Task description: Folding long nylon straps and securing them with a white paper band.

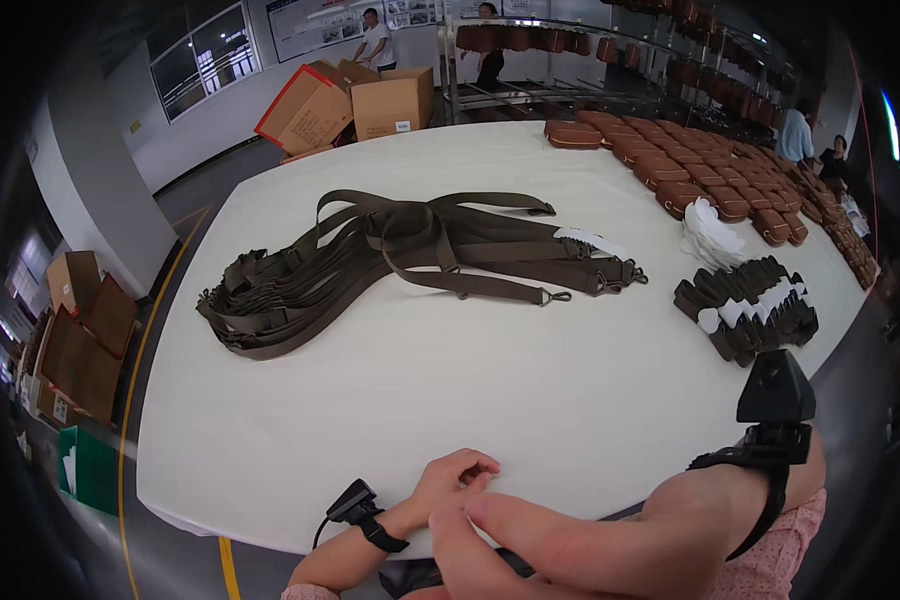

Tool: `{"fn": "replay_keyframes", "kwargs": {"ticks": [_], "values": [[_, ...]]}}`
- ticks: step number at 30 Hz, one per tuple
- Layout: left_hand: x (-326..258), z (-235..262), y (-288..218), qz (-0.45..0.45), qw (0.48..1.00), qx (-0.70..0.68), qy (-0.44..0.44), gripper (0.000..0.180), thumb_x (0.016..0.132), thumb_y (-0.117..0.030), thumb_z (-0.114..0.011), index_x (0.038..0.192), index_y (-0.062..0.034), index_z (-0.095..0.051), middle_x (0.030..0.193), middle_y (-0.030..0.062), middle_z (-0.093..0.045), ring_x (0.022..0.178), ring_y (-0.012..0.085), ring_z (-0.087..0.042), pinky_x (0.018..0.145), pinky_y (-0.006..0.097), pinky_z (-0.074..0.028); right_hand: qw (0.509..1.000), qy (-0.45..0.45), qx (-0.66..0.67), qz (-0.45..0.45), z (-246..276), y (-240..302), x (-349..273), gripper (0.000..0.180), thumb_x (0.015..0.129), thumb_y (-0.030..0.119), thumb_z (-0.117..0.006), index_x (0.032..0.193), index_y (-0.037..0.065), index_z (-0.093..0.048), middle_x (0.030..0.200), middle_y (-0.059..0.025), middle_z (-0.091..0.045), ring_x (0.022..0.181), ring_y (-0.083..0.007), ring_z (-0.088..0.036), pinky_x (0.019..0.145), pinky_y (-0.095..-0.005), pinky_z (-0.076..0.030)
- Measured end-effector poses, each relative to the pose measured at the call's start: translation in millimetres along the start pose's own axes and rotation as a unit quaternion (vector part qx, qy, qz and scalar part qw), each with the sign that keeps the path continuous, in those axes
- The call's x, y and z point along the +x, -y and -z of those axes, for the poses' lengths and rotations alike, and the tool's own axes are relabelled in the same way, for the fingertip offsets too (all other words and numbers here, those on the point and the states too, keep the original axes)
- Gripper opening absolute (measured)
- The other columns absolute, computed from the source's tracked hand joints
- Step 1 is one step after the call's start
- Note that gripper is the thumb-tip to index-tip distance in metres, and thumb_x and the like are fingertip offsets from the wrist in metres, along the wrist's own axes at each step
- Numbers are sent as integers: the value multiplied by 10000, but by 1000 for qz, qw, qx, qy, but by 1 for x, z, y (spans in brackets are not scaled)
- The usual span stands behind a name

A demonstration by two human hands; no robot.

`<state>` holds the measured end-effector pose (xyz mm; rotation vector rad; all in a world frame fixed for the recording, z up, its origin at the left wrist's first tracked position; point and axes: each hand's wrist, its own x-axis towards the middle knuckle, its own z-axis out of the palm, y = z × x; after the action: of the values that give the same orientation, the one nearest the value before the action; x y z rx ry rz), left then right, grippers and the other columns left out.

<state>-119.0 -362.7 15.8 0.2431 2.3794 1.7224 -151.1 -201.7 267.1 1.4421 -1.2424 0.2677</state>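
My left hand (454, 478) is over the table's near edge, its fingers curled and partly hidden behind my right hand. Close to the camera, my right hand (530, 540) reaches across, thumb and finger drawn together beside the left fingers. I cannot make out anything held in either hand. Beyond them lies a long bundle of dark olive webbing straps (350, 270) with metal snap hooks at the right end. One strap loops over the bundle. To the right sits a stack of folded dark straps (750, 310) with white tags, beside a pile of white pieces (712, 238).
A white-covered table (390, 410) fills the middle. Many brown zippered cases (690, 165) crowd its far right. Cardboard boxes (390, 100) stand behind it and more boxes (85, 345) at left, near a green bin (92, 465). Several people are in the background.
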Motion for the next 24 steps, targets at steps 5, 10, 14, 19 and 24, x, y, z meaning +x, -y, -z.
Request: {"fn": "replay_keyframes", "kwargs": {"ticks": [5,10,14,19,24], "values": [[8,-11,-6,-17,1000,8,20,149,869,-99,-588,1002,-63,-646,931,53,-642,764,118,-599,711,249,-499,987,-154,42,16,-26,-5,9,230,807,115,-632,1020,200,-626,940,-15,-536,641,-108,-471,467,-153,-370],[0,-9,-5,21,1000,-16,14,143,870,-101,-588,998,-66,-642,928,51,-641,762,121,-602,703,247,-499,978,-75,133,-143,-1,12,10,347,684,-80,-584,966,121,-608,744,18,-484,506,-80,-393,420,-157,-311],[6,-12,-9,-9,1000,-14,2,146,870,-97,-587,1000,-64,-644,929,52,-642,767,124,-607,706,247,-502,973,-172,116,-100,-23,8,10,315,670,-72,-578,938,90,-614,621,47,-411,498,-69,-366,426,-170,-294],[8,-12,6,54,997,-61,18,149,868,-80,-576,1001,-60,-642,934,56,-640,769,127,-609,712,246,-505,975,-73,164,-128,-14,9,0,291,706,-40,-557,957,97,-607,634,46,-414,493,-70,-363,437,-169,-309],[8,-9,0,-26,999,-18,8,146,867,-85,-567,1000,-63,-624,915,52,-630,752,136,-601,700,252,-497,998,-41,35,-15,-16,3,2,313,728,-48,-527,938,146,-654,741,20,-507,559,-75,-411,474,-177,-350]]}}
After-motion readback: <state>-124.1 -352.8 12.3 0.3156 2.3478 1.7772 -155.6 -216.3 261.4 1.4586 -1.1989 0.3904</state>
